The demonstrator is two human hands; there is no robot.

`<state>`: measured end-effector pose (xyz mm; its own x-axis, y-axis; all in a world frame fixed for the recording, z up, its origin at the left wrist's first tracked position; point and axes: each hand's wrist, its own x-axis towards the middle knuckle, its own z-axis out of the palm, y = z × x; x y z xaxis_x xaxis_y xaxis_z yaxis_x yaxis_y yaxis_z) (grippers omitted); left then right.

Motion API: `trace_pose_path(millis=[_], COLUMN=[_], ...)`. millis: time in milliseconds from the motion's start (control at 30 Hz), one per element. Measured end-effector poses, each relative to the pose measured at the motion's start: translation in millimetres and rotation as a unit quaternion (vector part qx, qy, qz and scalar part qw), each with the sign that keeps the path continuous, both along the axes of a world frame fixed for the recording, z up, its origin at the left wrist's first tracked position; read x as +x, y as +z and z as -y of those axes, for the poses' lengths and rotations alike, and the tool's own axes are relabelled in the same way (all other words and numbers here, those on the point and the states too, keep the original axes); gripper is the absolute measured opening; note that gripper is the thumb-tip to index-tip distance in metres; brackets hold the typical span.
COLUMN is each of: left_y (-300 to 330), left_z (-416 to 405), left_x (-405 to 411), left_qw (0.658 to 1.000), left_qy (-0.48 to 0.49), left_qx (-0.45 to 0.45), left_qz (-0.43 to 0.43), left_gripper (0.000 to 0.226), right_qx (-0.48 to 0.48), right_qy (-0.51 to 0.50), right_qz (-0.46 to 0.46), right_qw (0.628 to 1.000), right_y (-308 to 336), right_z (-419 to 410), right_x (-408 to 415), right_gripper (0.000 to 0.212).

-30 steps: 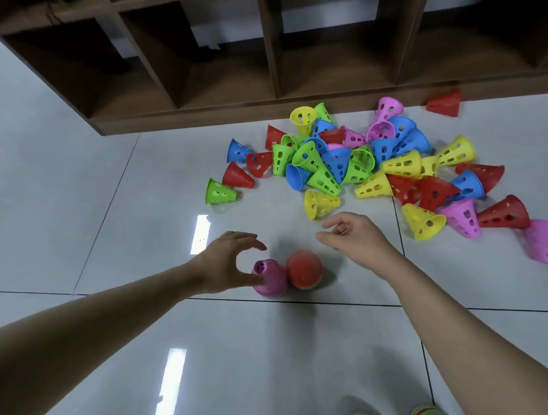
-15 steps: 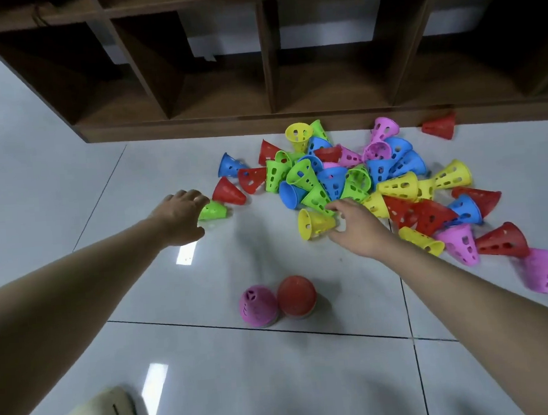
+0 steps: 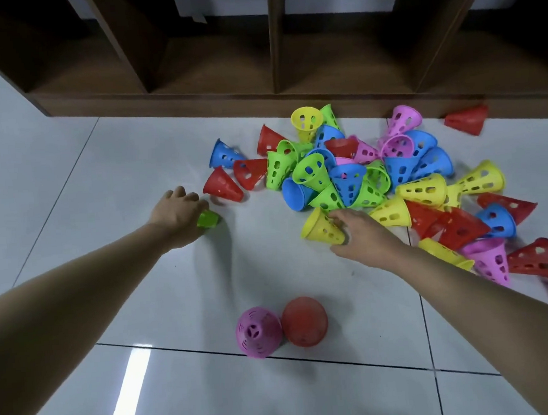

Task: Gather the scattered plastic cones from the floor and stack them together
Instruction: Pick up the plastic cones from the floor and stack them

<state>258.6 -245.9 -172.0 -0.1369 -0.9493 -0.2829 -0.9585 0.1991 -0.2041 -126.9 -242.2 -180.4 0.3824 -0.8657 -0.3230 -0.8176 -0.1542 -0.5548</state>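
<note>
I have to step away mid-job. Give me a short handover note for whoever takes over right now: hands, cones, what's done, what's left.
Left hand: grip on a lone green cone on the floor.
Right hand: grip on a yellow cone at the near edge of the pile.
Done: pink cone and red cone stand upright side by side, not nested.
Left: stack these, then clear the pile by the wooden shelf.
</note>
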Motion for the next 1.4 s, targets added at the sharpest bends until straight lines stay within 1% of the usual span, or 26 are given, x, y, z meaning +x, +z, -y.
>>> trace_pose_path(millis=[33,100,167,233,333,433,500,567,700,833,933,1000,1067,1200,1300,1400], left_y=[2.2,12.7,31.8,55.4,80.7,92.7,94.0,90.2,67.4,38.5,26.0,22.6,21.0,18.3,16.1,10.6], left_z=[-2.3,-13.9,-36.6,-66.7,-107.4,-134.2,-147.9,-159.3,-176.4,-189.1,-192.2,-190.8,-187.5,-176.8,-162.1,-146.2], left_x=[-2.5,-13.2,-29.9,-47.9,-65.0,-73.8,-79.6,-85.0,-91.9,-88.9,-84.3,-83.2,-84.7,-90.8,-96.5,-100.2], left_qw=[0.999,0.983,0.942,0.893,0.840,0.797,0.780,0.776,0.781,0.810,0.835,0.839,0.835,0.818,0.813,0.813], left_qy=[0.006,0.021,0.053,0.083,0.088,0.082,0.082,0.076,0.077,0.051,0.025,0.019,0.019,0.031,0.053,0.073], left_qx=[-0.013,-0.028,-0.014,0.017,0.046,0.079,0.093,0.093,0.099,0.092,0.087,0.083,0.083,0.080,0.062,0.046], left_qz=[-0.045,-0.179,-0.331,-0.442,-0.534,-0.593,-0.613,-0.619,-0.611,-0.577,-0.543,-0.537,-0.544,-0.569,-0.576,-0.576], left_gripper=[0.046,0.047,0.044,0.041,0.033,0.029,0.031,0.033,0.039,0.050,0.052,0.052,0.051,0.049,0.051,0.054], right_qx=[-0.002,-0.020,-0.028,-0.004,0.023,0.036,0.041,0.046,0.040,0.023,0.014,0.020,0.030,0.068,0.091,0.078], right_qy=[-0.005,-0.016,-0.030,-0.058,-0.112,-0.173,-0.201,-0.223,-0.252,-0.275,-0.259,-0.236,-0.197,-0.113,-0.103,-0.123], right_qz=[0.004,0.010,0.019,0.054,0.132,0.194,0.224,0.251,0.309,0.357,0.358,0.370,0.365,0.303,0.277,0.268], right_qw=[1.000,1.000,0.999,0.997,0.985,0.965,0.953,0.941,0.916,0.892,0.897,0.898,0.910,0.944,0.951,0.952], right_y=[-3.9,-13.2,-19.8,-19.8,-11.1,-0.4,6.4,16.5,47.8,71.6,84.4,90.4,90.8,82.8,78.3,71.7], right_z=[-1.2,-6.7,-13.2,-19.6,-27.8,-36.6,-43.5,-51.7,-69.7,-86.3,-99.8,-109.4,-117.4,-125.8,-122.1,-106.6], right_x=[0.9,3.4,5.8,8.6,13.3,15.3,15.2,15.3,12.7,5.2,2.4,4.9,7.7,11.6,12.8,11.4], right_gripper=[0.064,0.055,0.043,0.032,0.017,0.009,0.010,0.012,0.012,0.011,0.008,0.009,0.009,0.015,0.012,0.006])
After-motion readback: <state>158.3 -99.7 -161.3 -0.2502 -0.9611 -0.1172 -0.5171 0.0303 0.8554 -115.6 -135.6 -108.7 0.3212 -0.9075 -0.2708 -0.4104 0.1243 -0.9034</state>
